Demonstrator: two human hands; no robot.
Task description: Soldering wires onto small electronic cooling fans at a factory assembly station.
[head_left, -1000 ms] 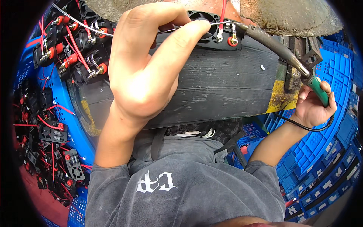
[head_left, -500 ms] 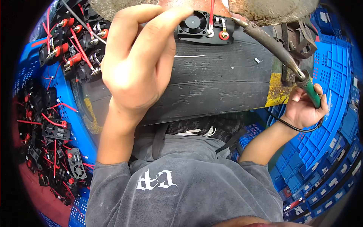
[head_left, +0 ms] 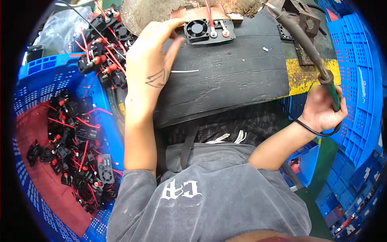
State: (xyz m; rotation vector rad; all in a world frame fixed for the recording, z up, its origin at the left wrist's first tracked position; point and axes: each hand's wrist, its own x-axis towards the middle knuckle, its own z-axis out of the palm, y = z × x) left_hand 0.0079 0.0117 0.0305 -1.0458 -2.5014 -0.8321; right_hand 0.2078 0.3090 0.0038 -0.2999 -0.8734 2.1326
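A black panel (head_left: 221, 39) with a small cooling fan (head_left: 197, 29), two ring-terminal posts and a red wire lies at the far middle of the bench, against a copper-coloured block (head_left: 200, 12). My left hand (head_left: 151, 54) is just left of it, thumb and index finger apart, fingertips close to the fan's left edge; whether they touch it I cannot tell. In my right hand (head_left: 322, 109) is a soldering iron (head_left: 308, 46), gripped by its green handle. Its shaft points up and to the left, away from the panel, and its tip is near the top edge.
Left stands a blue crate (head_left: 48, 66) holding several fan panels (head_left: 72, 149) with red wires; more panels (head_left: 107, 54) are piled at the bench's left end. A metal stand (head_left: 302, 18) is at the far right, beside a blue crate (head_left: 354, 80). A white wire (head_left: 185, 71) lies on the bench (head_left: 225, 76).
My left hand has come down from in front of the panel to its left side, fingers spread wider. The soldering iron's tip has moved away from the panel, rightward. The whole view has shifted.
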